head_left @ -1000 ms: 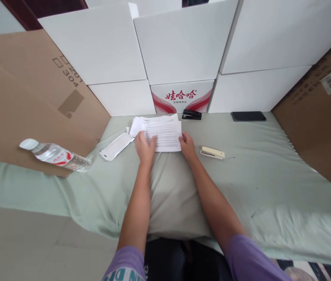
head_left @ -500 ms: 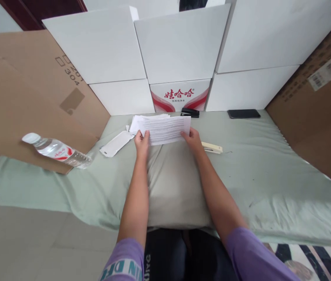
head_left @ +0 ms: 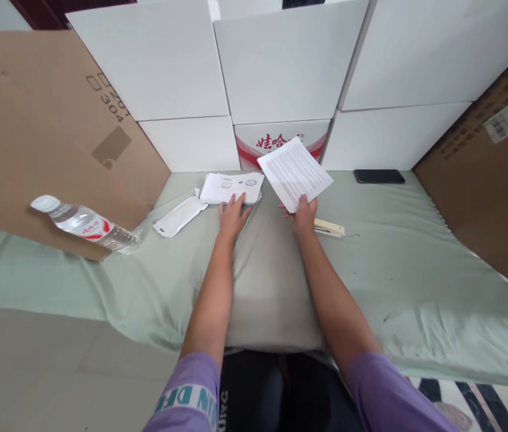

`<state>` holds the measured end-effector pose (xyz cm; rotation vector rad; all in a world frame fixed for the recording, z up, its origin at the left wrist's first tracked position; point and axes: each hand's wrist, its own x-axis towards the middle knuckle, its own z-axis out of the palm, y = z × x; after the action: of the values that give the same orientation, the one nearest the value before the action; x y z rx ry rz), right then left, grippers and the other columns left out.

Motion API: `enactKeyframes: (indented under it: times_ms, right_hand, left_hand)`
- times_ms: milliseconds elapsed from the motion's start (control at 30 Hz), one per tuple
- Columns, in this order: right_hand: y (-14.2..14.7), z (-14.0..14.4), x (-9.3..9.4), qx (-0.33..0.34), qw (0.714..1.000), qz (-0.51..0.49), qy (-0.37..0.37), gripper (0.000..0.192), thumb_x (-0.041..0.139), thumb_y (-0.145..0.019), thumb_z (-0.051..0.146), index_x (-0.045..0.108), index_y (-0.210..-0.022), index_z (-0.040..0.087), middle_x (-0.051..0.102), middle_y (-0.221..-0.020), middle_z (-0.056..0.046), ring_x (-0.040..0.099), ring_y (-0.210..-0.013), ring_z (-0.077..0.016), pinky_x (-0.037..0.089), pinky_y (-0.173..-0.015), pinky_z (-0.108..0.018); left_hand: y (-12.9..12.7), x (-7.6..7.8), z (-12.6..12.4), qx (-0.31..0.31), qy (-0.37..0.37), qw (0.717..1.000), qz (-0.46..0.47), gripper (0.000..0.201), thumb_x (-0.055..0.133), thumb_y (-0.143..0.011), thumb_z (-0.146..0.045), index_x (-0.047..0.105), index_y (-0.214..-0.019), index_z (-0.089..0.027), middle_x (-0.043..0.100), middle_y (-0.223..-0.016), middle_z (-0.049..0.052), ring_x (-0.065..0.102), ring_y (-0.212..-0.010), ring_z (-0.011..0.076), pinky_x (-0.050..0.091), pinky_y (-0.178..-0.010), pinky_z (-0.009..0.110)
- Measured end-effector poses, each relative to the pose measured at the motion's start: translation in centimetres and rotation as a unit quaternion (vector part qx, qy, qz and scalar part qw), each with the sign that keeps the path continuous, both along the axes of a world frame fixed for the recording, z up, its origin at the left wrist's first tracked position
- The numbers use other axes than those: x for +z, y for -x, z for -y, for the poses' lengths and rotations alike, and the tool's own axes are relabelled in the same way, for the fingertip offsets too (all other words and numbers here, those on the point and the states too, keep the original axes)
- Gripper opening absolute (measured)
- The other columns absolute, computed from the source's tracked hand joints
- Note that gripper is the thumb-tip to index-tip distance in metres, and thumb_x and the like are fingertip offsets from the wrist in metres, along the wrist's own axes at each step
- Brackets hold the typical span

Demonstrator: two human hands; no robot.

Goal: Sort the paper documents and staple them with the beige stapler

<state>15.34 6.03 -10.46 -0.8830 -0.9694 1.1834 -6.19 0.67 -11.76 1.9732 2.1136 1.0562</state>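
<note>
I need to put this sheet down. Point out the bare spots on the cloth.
Free: the wide stretch of cloth right of the stapler, below the phone; also the strip in front of the bottle. Crowded: the back middle, where the left hand rests by the stack and the right hand holds the sheet.

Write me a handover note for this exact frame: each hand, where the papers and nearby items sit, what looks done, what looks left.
Right hand: shut on a printed white sheet, lifted and tilted above the pale green cloth-covered table.
Left hand: open, fingers resting on the near edge of the flat stack of white papers.
Nearby: cream stapler just right of the right hand; white flat pouch left of the stack; black phone at the far right; clear plastic water bottle lying at the left.
Done: one sheet is off the stack.
Left: the stack remains on the table; the stapler is untouched.
</note>
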Motion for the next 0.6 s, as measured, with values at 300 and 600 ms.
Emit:
enactKeyframes:
  times_ms: [300, 600]
  right_hand:
    - [0.7, 0.1, -0.3, 0.009, 0.999, -0.027, 0.021, 0.049, 0.048, -0.091, 0.052, 0.039, -0.131, 0.026, 0.066, -0.123, -0.011, 0.073, -0.071, -0.0203, 0.046, -0.036, -0.026]
    - [0.8, 0.0, -0.8, 0.004, 1.000, -0.005, 0.028, 0.054, 0.046, -0.091, 0.057, 0.038, -0.135, 0.026, 0.066, -0.123, -0.011, 0.073, -0.073, -0.0206, 0.048, -0.039, -0.027]
  left_hand:
    - [-0.9, 0.3, -0.3, 0.049, -0.029, 0.997, -0.058, 0.031, 0.056, -0.095, -0.035, 0.073, -0.120, -0.030, 0.068, -0.115, 0.013, 0.052, -0.117, 0.0337, 0.031, -0.107, 0.052]
    - [0.5, 0.3, -1.0, 0.124, -0.103, 0.983, 0.089, 0.025, 0.059, -0.093, -0.034, 0.063, -0.072, -0.022, 0.062, -0.088, 0.006, 0.054, -0.092, 0.0243, 0.038, -0.089, 0.038]
